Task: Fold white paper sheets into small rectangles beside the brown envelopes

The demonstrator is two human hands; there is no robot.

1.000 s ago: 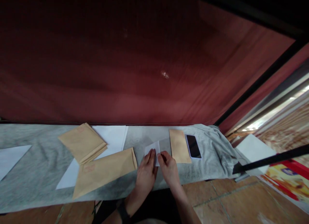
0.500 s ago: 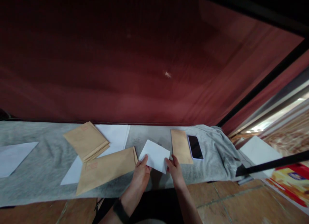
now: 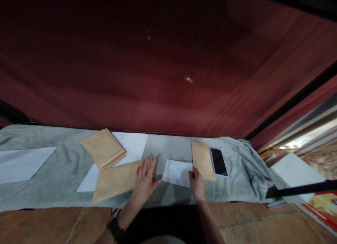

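Observation:
My right hand (image 3: 197, 183) is closed on the right edge of a folded white sheet of paper (image 3: 177, 172), which is low over the grey cloth. On the near brown envelope (image 3: 118, 179), at its right end, rests my left hand (image 3: 145, 177) with fingers spread and thumb pointing toward the paper. Whether the left fingers grip the envelope's edge does not show; they look laid flat on it. Just right of the folded paper lies a single brown envelope (image 3: 202, 160).
A phone (image 3: 219, 162) lies beside the right envelope. Stacked brown envelopes (image 3: 101, 146) rest on white sheets (image 3: 131, 144) to the left. Another white sheet (image 3: 23, 163) is at far left. Grey cloth (image 3: 65, 167) covers the bench, against a dark red panel (image 3: 163, 107).
My left hand has let go of the folded paper and moved left onto the brown envelope. The right hand keeps the paper, now lower and turned more level. The view has shifted slightly.

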